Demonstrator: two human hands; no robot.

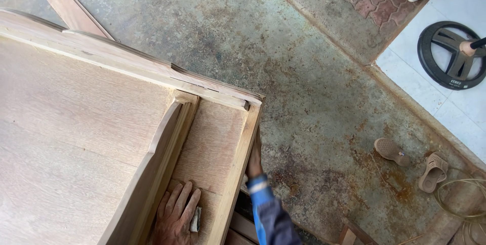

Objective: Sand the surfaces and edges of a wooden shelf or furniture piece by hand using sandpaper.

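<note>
A large bare wooden panel piece (pixel 76 138) with a raised frame fills the left half of the view. My left hand (pixel 174 217) lies flat on a recessed plywood panel (pixel 212 138), fingers spread, pressing a small piece of sandpaper (pixel 195 219) that shows at its right edge. A shaped upright rail (pixel 162 159) runs just to the left of this hand. My right hand (pixel 254 160), in a blue sleeve, grips the outer side rail (pixel 243 148) of the frame from outside. Its fingers are mostly hidden behind the rail.
A loose plank (pixel 76 12) lies beyond the piece on the stained concrete floor (pixel 314 98). Two tan sandals (pixel 392 151) lie at the right, beside a coiled cord (pixel 466 199). A black weight plate (pixel 450 55) rests on white tiles. Wood offcuts (pixel 349 235) sit at the bottom.
</note>
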